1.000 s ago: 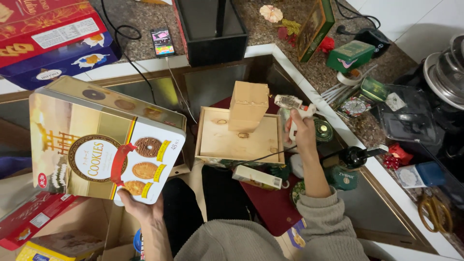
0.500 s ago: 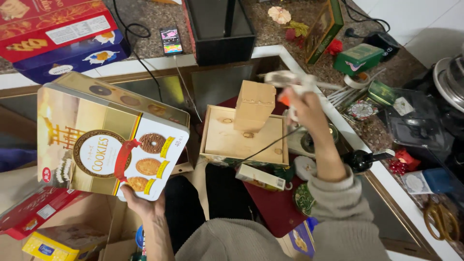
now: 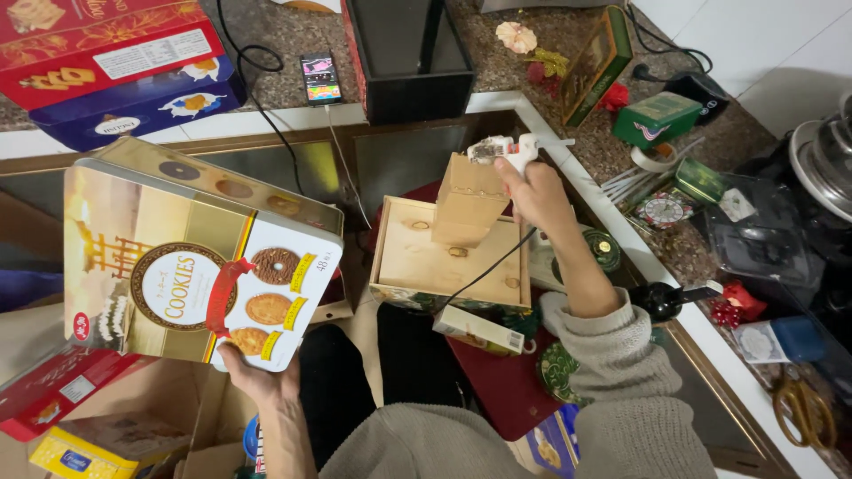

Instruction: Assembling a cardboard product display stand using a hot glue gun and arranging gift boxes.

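Cookie tin (image 3: 191, 266), the largest item in view: a gold rectangular tin with pictured biscuits on its lid, held tilted at the left of the scene, above cardboard boxes on the floor. The left hand (image 3: 257, 377) supported it from beneath at its lower corner, fingers clamped on the edge with the thumb on the lid face.

Wooden box (image 3: 451, 257): a pale, shallow open tray lying at the centre on a dark red cloth (image 3: 497, 381), well apart from the tin. A small cardboard box (image 3: 468, 202) stood upright at its far rim.

Black case (image 3: 408, 53): set on the speckled counter (image 3: 293, 35) beyond the wooden box. Stacked red and blue biscuit boxes (image 3: 115, 66) lay at the counter's far left, and a phone (image 3: 320, 78) with a lit screen lay between them and the case.

Right hand (image 3: 537, 191): raised just above the cardboard box, fingers closed around the grip of a white glue gun (image 3: 506, 149). The nozzle pointed left over the top of the cardboard box; whether it touched could not be told. A black cord (image 3: 484, 275) ran from the gun across the wooden box.

Green tin (image 3: 667, 118) and a small clock (image 3: 661, 211): lying among clutter on the right side of the counter.
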